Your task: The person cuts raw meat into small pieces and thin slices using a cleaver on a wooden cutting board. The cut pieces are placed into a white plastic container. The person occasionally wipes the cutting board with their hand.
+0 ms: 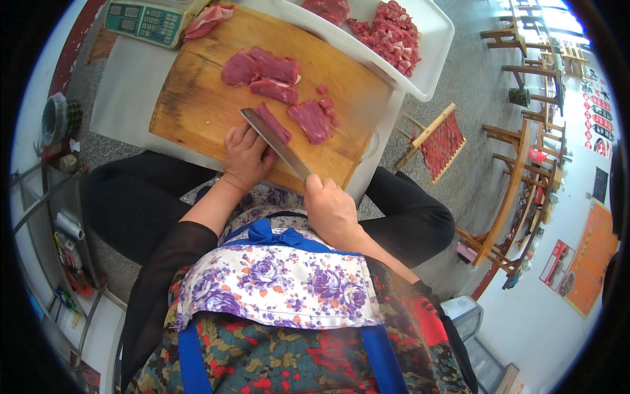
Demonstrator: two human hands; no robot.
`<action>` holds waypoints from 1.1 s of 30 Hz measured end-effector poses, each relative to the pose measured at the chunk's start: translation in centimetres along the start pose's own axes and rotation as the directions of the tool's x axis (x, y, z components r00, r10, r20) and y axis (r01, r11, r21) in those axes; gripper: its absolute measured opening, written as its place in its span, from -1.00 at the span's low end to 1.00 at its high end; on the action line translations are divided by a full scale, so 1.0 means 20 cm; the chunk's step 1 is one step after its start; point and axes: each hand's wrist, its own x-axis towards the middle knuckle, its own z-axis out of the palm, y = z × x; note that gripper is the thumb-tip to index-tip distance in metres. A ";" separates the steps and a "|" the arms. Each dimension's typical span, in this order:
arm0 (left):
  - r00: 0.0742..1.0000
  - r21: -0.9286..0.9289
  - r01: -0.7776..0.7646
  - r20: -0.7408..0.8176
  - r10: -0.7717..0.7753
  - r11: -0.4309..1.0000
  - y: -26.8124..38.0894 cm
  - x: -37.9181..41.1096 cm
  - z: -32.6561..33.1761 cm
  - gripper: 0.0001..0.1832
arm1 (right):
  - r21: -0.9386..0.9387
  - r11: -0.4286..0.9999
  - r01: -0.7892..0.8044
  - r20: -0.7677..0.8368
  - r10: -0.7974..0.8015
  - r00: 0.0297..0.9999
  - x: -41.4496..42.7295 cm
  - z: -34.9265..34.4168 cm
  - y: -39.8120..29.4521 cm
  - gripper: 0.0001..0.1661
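My right hand (330, 209) is closed on the handle of a knife (278, 144), whose long blade slants up to the left over a wooden cutting board (197, 83). Against the near side of the blade is my left hand (248, 155), its fingers bent and partly hidden under the blade; whether it presses on meat there I cannot tell. A strip of raw red meat (273, 123) lies along the blade's far side. Right of it are a flat slice (310, 120) and small cut pieces (329, 109). Larger chunks of meat (261, 66) rest farther back.
Behind the board, a white plastic tray (438, 49) holds a heap of diced meat (393, 37) and a larger piece. A digital scale (147, 22) stands at the back left, beside a fatty piece of meat (209, 20) on the board's corner. A wooden stool (438, 143) is to the right.
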 end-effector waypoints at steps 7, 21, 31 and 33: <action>1.000 -0.024 0.016 0.002 -0.016 1.000 0.01 0.02 -0.01 -0.54 | 0.002 0.999 -0.054 0.202 0.052 0.978 0.05 -0.04 0.00 -0.81; 1.000 -0.061 -0.016 0.022 0.017 0.998 0.00 0.01 0.01 -0.59 | 0.043 0.999 -0.032 0.203 0.022 0.979 0.32 0.05 -0.04 -0.80; 0.998 0.016 -0.021 -0.059 0.022 1.000 -0.02 0.01 -0.05 -0.58 | 0.045 0.995 -0.093 0.258 0.078 0.963 0.05 -0.02 0.15 -0.83; 1.000 -0.013 -0.010 -0.026 0.009 1.000 -0.01 0.00 -0.06 -0.57 | 0.015 0.992 -0.128 0.246 0.120 0.962 -0.07 -0.03 0.21 -0.85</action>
